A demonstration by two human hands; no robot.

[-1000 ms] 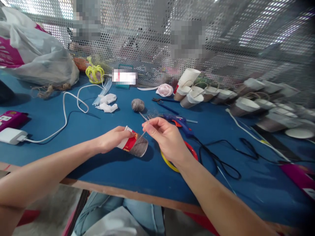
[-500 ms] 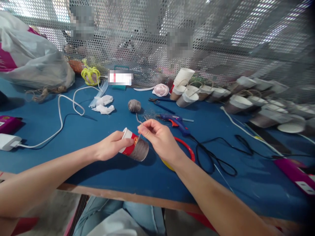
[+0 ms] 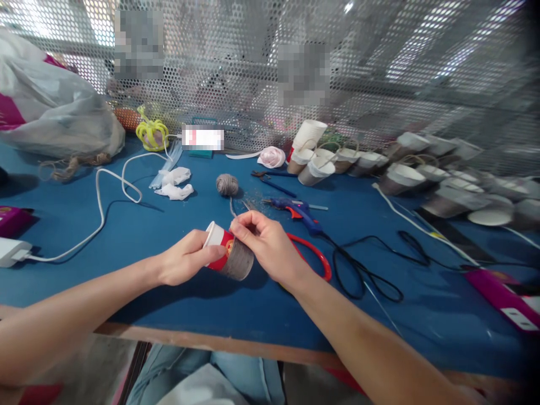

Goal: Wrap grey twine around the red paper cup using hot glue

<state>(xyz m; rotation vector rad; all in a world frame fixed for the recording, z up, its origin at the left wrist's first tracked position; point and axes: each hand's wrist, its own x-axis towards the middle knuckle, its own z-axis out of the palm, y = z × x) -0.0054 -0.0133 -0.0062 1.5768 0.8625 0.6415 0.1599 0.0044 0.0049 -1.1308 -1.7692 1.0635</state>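
Observation:
A red and white paper cup [image 3: 218, 260], tilted on its side above the table, is gripped near its rim by my left hand [image 3: 185, 257]. Grey yarn [image 3: 241, 260] is wound round the lower part of the cup. My right hand [image 3: 264, 239] pinches the yarn strand against the far side of the cup, fingers closed. From there the strand leads to a small grey yarn ball [image 3: 226, 184] lying behind the hands. To the right of the ball lies a blue glue gun [image 3: 300, 209].
Blue-handled pliers [image 3: 276, 181] and a pale pink ribbon roll [image 3: 271, 157] lie at the back. Several wrapped cups [image 3: 317, 170] line the right rear. A red ring [image 3: 323, 260] and black cable [image 3: 379, 275] lie right of my hands. A white cable [image 3: 71, 256] crosses the left.
My right hand has drawn the yarn in against the cup and sits closer to it. My left hand still holds the cup. The view has shifted slightly.

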